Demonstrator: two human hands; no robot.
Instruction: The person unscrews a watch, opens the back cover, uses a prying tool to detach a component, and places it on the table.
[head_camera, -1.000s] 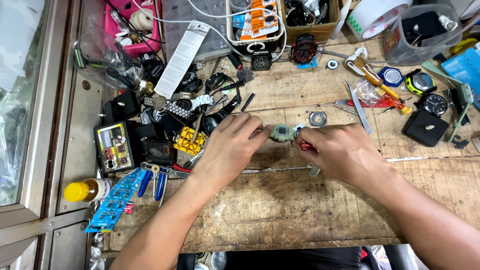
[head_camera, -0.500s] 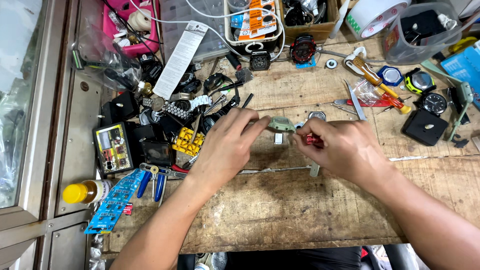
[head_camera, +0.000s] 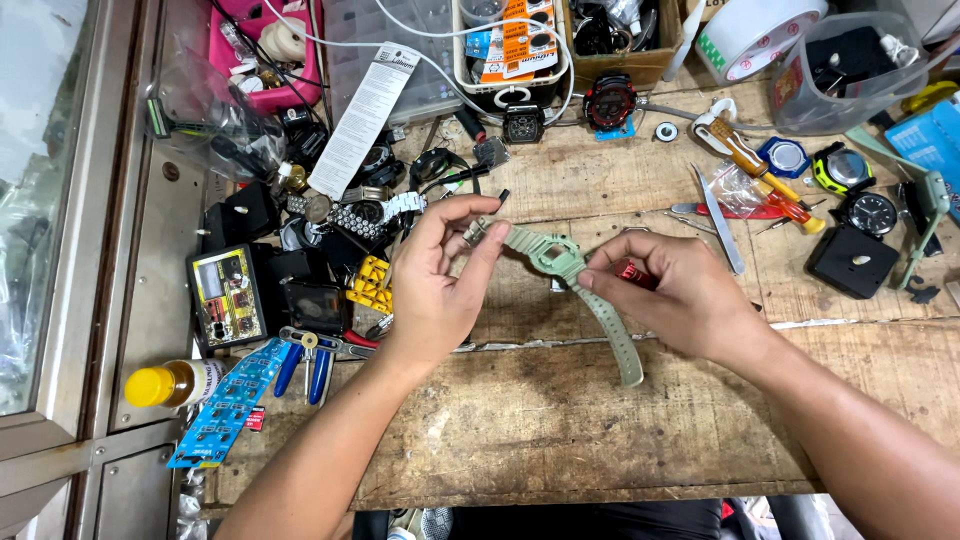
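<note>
Both hands, left hand (head_camera: 440, 275) and right hand (head_camera: 680, 295), pinch the green watch strap (head_camera: 570, 280) above the counter (head_camera: 560, 440); strap inspection underway, steady grip required

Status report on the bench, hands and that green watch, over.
Left hand and right hand both pinching the green watch, lifted above the wooden bench. One strap hanging down. Red tool tucked in right hand. Nothing blocking.

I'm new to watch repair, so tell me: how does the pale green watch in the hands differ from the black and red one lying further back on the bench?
The pale green plastic watch is held up between the left hand and right hand, one strap hanging down; the black and red watch lies untouched on the wooden bench. The green one is a single pale colour, the other dark with red accents. Both have chunky cases.
</note>
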